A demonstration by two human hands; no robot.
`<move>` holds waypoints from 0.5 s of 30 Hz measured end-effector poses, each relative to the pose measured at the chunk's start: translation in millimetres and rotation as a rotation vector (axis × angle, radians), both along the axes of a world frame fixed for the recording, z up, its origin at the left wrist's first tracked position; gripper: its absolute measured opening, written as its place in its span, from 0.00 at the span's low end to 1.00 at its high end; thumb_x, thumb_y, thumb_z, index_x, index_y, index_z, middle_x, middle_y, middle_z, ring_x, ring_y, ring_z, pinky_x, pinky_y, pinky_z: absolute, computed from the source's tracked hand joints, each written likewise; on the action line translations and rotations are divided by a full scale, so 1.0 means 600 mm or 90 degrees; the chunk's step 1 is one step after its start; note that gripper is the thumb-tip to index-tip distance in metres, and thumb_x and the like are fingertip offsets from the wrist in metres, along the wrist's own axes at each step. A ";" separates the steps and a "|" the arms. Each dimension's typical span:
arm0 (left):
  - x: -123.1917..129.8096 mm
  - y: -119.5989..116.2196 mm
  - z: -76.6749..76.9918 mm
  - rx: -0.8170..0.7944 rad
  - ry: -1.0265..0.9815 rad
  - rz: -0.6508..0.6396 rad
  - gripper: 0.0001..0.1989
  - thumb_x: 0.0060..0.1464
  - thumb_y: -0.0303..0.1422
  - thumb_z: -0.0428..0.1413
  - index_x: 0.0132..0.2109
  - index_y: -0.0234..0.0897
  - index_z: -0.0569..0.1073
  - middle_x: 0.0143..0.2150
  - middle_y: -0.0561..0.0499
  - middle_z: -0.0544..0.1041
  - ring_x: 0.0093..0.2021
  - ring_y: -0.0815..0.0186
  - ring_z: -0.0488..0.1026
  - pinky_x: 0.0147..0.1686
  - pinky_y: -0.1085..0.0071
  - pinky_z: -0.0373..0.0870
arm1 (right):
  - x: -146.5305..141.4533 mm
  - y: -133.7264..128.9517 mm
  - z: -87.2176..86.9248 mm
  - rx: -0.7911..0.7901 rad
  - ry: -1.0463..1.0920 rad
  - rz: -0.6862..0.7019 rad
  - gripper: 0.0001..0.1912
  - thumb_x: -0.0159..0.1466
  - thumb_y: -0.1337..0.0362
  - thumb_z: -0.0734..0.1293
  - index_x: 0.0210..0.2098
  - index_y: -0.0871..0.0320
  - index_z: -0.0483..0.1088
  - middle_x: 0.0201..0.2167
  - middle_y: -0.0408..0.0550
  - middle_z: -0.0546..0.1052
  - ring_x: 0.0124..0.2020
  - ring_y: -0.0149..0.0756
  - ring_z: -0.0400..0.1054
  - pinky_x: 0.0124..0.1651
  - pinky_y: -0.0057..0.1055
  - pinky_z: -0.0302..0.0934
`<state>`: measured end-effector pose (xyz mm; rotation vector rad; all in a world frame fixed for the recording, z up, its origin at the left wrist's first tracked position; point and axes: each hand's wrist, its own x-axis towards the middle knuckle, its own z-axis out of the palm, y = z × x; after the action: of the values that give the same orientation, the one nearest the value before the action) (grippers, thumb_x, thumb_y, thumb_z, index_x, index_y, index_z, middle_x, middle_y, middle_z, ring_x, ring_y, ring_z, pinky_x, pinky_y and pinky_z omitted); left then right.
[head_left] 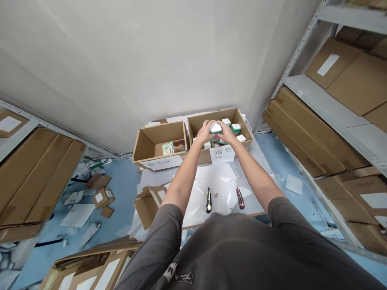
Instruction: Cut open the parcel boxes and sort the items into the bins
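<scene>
Both my arms reach forward over the right-hand cardboard box (202, 160). Between my left hand (204, 131) and my right hand (226, 131) is a small white and green box (215, 128), gripped from its two sides. Below and around it, several similar green and white boxes (236, 129) lie inside the cardboard box. A paper label (223, 154) with handwriting hangs on that box's front. To its left stands a second open cardboard box (145, 143), holding a printed packet (168, 148).
On the table lie a yellow-black box cutter (209, 200), a red-black box cutter (240, 198) and clear plastic wrap (208, 177). An opened small carton (146, 207) is at the left. Shelves with cartons (305, 133) flank both sides. Litter and small boxes (103, 197) cover the left floor.
</scene>
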<state>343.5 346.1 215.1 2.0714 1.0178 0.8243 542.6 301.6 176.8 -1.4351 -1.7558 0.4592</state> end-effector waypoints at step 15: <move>-0.183 -0.025 -0.043 0.107 0.099 0.079 0.44 0.61 0.40 0.69 0.79 0.48 0.60 0.85 0.45 0.46 0.84 0.38 0.41 0.80 0.37 0.44 | 0.004 -0.006 0.032 0.116 -0.110 0.023 0.40 0.73 0.54 0.71 0.79 0.60 0.59 0.81 0.60 0.56 0.81 0.52 0.50 0.83 0.54 0.46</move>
<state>233.4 331.4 189.5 2.2607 1.2077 0.8457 544.9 298.3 195.8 -1.3479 -1.9103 0.1921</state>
